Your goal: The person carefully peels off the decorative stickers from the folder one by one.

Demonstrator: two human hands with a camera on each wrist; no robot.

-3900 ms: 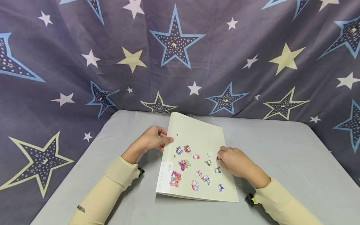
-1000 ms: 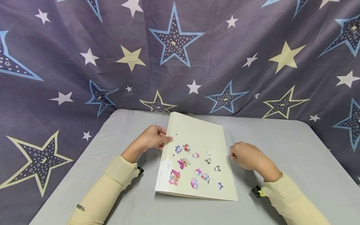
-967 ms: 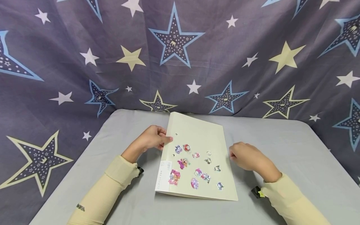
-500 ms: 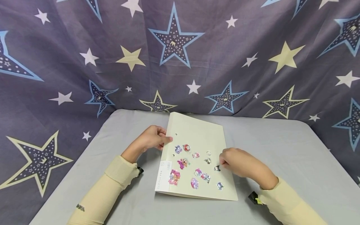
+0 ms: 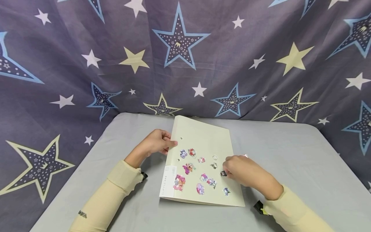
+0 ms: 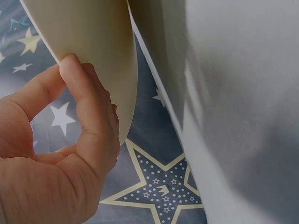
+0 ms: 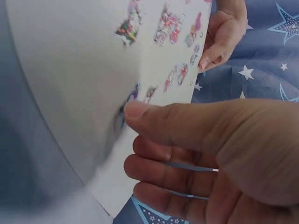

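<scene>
With the folder (image 5: 203, 138) gripped over the table (image 5: 145, 209) by the curled left hand (image 5: 157, 141), the dark sticker (image 5: 223, 173) near its right edge, seemingly pinched by the right hand (image 5: 246, 170), should be worked slowly, without creasing.

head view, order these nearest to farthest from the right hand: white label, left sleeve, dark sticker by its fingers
1. Dark sticker, at the right hand
2. White label, on the folder's lower left
3. Left sleeve, left of the folder
</scene>
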